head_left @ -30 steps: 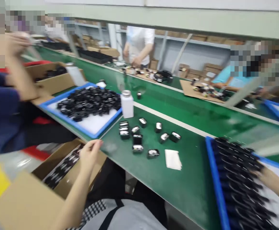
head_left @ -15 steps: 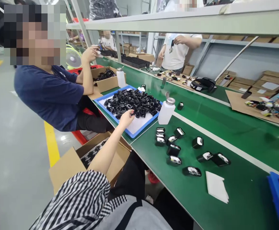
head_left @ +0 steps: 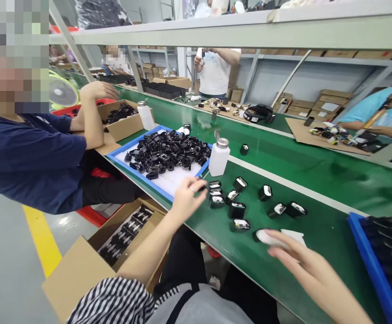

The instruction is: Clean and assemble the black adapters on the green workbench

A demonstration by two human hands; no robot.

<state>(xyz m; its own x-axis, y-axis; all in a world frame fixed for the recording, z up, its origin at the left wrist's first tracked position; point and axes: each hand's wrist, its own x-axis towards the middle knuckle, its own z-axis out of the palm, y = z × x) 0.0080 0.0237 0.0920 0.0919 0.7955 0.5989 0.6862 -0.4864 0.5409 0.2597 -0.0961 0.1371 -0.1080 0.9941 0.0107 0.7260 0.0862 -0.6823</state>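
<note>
My left hand (head_left: 189, 198) is closed in a pinch around a small black plastic part (head_left: 201, 188), just off the near right corner of the blue-rimmed tray (head_left: 165, 194). A pile of similar black parts (head_left: 169, 150) lies in that tray. Over the bench to the right, my right hand (head_left: 304, 261) has its fingers stretched out and slightly apart. Its blurred fingertips are at a black housing (head_left: 257, 236) with white in its top; contact is unclear. A white sheet (head_left: 295, 236) lies partly hidden behind the fingers. Several more black housings (head_left: 238, 210) stand between the hands.
A white pump bottle (head_left: 219, 158) with its lid up stands beside the tray. At the right edge is a blue bin (head_left: 367, 256) with dark parts. An open carton (head_left: 81, 265) sits below the bench. A co-worker in navy (head_left: 30, 157) sits to the left.
My left hand has drawn back from the pile toward me and right, with a black part in its fingers. My right hand has come into view. The view has turned right.
</note>
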